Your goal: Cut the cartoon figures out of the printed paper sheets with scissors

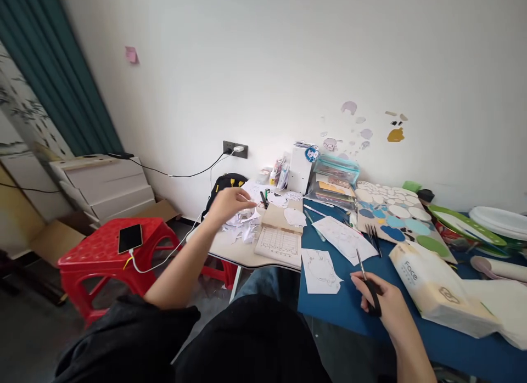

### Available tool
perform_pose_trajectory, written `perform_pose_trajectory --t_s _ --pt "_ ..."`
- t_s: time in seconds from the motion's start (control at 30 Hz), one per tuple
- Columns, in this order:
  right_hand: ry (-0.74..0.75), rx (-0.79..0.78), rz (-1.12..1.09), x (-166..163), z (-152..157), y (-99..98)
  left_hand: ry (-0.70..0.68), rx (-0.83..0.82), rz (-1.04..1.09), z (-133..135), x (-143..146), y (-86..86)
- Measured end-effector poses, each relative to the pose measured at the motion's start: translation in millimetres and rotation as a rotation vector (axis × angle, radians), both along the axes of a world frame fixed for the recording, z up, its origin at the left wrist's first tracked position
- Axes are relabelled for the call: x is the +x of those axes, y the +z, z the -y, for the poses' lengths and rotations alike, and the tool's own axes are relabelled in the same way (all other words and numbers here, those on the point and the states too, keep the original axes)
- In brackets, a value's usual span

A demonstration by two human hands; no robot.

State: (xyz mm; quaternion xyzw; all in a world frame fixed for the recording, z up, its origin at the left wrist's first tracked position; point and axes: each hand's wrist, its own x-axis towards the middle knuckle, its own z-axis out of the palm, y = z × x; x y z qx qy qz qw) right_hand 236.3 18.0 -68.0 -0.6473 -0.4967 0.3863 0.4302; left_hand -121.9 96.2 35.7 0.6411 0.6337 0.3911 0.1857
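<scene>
My right hand (381, 300) is closed round the black handles of a pair of scissors (361, 262), blades pointing up and away from me over the blue table. Left of the scissors lies a sheet of paper with a line drawing (321, 271), its right edge cut unevenly. Behind it rests a larger drawn sheet (343, 239). My left hand (231, 206) hovers above a heap of white paper scraps (242, 227) on the light table, fingers stretched out and apart, holding nothing that I can see. An open notebook with a printed grid (280, 243) lies right of the scraps.
A tissue pack (440, 289) lies right of my right hand, with dark forks (373, 239) behind it. Further back are a board of paper cutouts (395, 213) and a clear pouch (332, 185). A red stool (111, 235) with a charging phone (130, 238) stands at left.
</scene>
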Motion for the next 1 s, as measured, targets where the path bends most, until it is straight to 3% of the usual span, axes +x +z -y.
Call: perform_pose_trajectory --t_s 0.07,0.17,0.27,0.37,0.43,0.53,0.57,0.67,0.77,1.0 --pt "-0.006 -0.007 -0.016 -1.4 -0.1 1.2 0.073 -0.040 -0.066 -8.5 -23.7 0.1" --pt "0.002 -0.006 -0.041 -2.2 -0.8 2.9 0.139 -0.065 -0.164 -20.9 -34.9 -3.6" --pt "0.015 0.004 -0.057 -1.5 -1.2 3.9 0.196 -0.009 -0.234 -18.7 -25.3 -2.1" --pt "0.033 0.029 -0.083 -0.9 -1.7 4.8 0.192 0.094 -0.267 1.0 5.1 -0.4" --pt "0.036 0.039 -0.094 -0.4 -2.6 5.3 0.087 0.116 -0.275 20.0 37.2 -7.4" --pt "0.046 0.048 -0.106 0.7 -4.1 5.8 -0.374 0.122 -0.437 49.5 92.6 -34.2" --pt "0.044 0.050 -0.109 1.0 -4.3 6.0 -0.441 0.140 -0.457 57.6 109.6 -45.7" --pt "0.058 0.052 -0.122 0.2 -3.8 7.9 -0.476 0.210 -0.486 72.6 146.0 -78.5" --pt "0.118 0.047 -0.151 -4.6 -2.9 11.0 -0.424 0.273 -0.509 76.3 157.6 -98.8" --pt "0.175 0.031 -0.212 -13.1 -1.3 14.7 -0.514 0.490 -0.587 71.6 142.1 -107.3"
